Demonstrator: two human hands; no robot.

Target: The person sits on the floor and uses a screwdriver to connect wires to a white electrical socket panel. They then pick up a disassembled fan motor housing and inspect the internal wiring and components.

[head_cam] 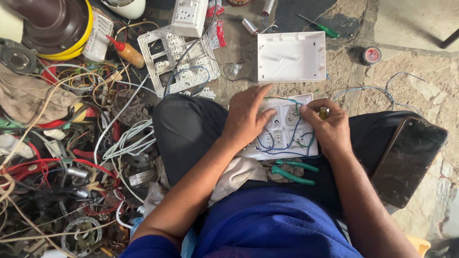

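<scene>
while the white switch plate (282, 129) lies back-up on the lap, left hand (246, 117) presses flat on it, fingers spread, gripping nothing. right hand (330, 126) pinches a small screwdriver (323, 112). plate looks light, rigid, brittle; hold edges, thin blue wires (287, 143) snag easily.

Rough stone floor (411, 28), white box cover (291, 57), green screwdriver (320, 27), tape roll (371, 55), tangled wires (71, 157)

The switch plate (287, 126) is white with blue wires (272, 143). The pliers (292, 171) have green handles, the screwdriver (319, 26) too. The shirt (267, 224) is blue, the trousers (189, 129) black, the phone (409, 160) dark and glossy.
</scene>
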